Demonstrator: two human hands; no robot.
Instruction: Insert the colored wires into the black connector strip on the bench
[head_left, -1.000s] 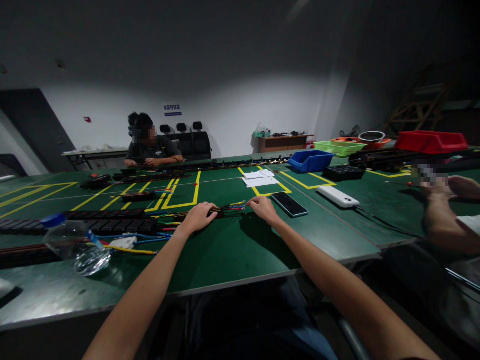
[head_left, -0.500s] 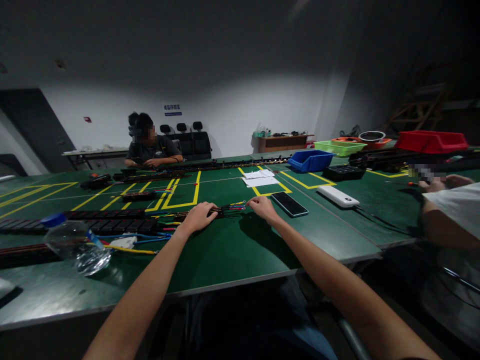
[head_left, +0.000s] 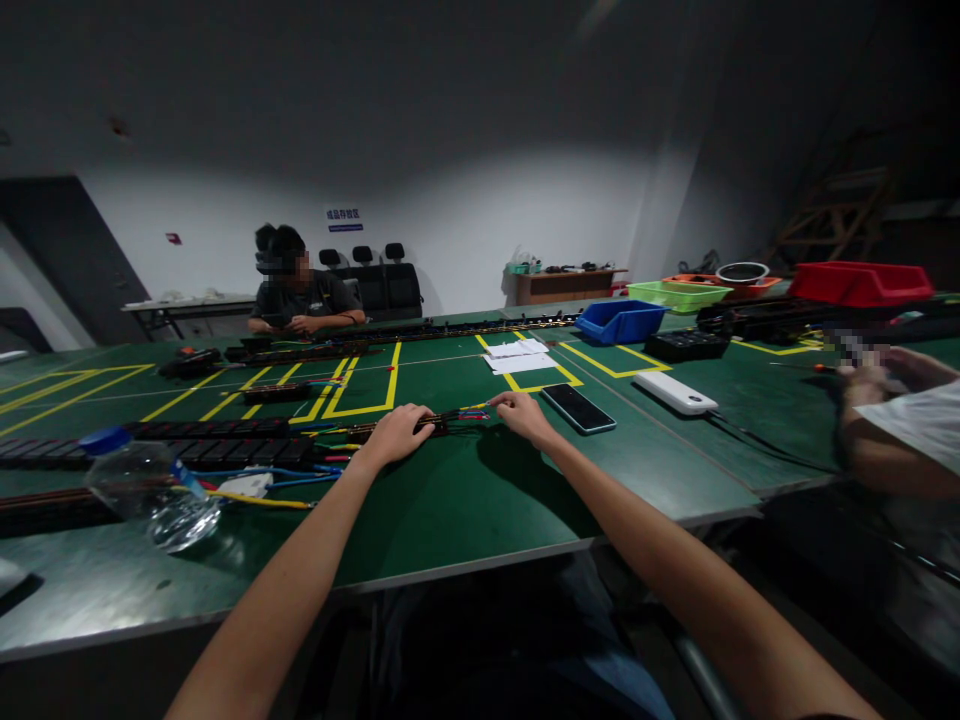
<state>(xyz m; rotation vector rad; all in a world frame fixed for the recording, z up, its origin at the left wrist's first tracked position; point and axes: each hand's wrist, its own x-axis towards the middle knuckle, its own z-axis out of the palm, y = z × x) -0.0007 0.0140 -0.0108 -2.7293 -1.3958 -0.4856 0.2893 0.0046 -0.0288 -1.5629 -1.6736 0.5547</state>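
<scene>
My left hand (head_left: 401, 433) is wrapped over a slim black wired part (head_left: 442, 424) lying on the green table and holds it there. Thin coloured wires (head_left: 471, 411) with small metal end terminals stick out of the part's right end. My right hand (head_left: 519, 414) is closed in a pinch on the tip of one of these wires. More coloured leads come out on the left side of my left hand, beside long black segmented modules (head_left: 247, 452). The underside of the held part is hidden by my palm.
A clear bottle with a blue cap (head_left: 154, 492) lies at the left. Near my right hand are a phone (head_left: 579, 408), a white power bank (head_left: 675, 394) and papers (head_left: 517, 356). A blue bin (head_left: 621, 322) stands behind. Co-workers sit across and at the right.
My right fingertips have shifted slightly and now cover the end of a wire. My left hand stays on the part. The co-worker's hands at the right have moved a little.
</scene>
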